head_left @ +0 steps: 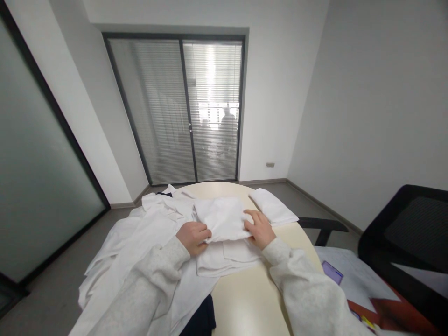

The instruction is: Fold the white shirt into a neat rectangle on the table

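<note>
A partly folded white cloth (pixel 224 214) lies on the round table, and both hands grip its near edge. My left hand (pixel 194 237) is closed on the near left corner, thumb underneath. At the near right corner, my right hand (pixel 259 227) pinches the cloth with bent fingers. A lower layer of white fabric (pixel 227 261) spreads flat toward me beneath it. Beside my left arm is a loose heap of white clothes (pixel 140 233) that hangs over the table's left side. A neatly folded white cloth (pixel 275 206) rests at the far right edge, just beyond my right hand.
The cream round table (pixel 241 298) stands before me. Dark navy fabric (pixel 202 319) pokes out at its near edge. On the right is a black chair (pixel 406 224), with papers (pixel 345 261) and a purple phone-like object (pixel 332 272) near it. A blind-covered glass door (pixel 154 112) is behind.
</note>
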Action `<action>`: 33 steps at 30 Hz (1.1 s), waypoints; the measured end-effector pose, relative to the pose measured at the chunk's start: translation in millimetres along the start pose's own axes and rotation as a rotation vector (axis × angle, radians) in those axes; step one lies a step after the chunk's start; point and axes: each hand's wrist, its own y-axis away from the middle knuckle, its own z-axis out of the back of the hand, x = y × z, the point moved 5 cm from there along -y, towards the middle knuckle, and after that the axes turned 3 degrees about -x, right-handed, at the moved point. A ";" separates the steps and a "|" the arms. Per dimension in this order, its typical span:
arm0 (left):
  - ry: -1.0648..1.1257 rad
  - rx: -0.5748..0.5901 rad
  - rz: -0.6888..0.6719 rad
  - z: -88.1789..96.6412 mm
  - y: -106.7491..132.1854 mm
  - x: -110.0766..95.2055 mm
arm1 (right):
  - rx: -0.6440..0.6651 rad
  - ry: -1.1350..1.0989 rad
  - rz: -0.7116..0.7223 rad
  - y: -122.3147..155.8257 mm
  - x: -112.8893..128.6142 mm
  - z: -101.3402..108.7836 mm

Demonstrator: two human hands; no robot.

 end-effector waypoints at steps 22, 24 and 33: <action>1.187 0.284 0.581 -29.4 7.0 21.4 | 0.494 -0.275 0.113 8.3 47.8 -34.6; 1.301 0.351 0.595 -30.6 9.4 19.0 | 0.460 -0.226 0.117 5.7 50.7 -30.5; 1.090 0.302 0.649 7.9 15.8 44.1 | 0.496 -0.083 0.185 -3.3 67.2 -16.5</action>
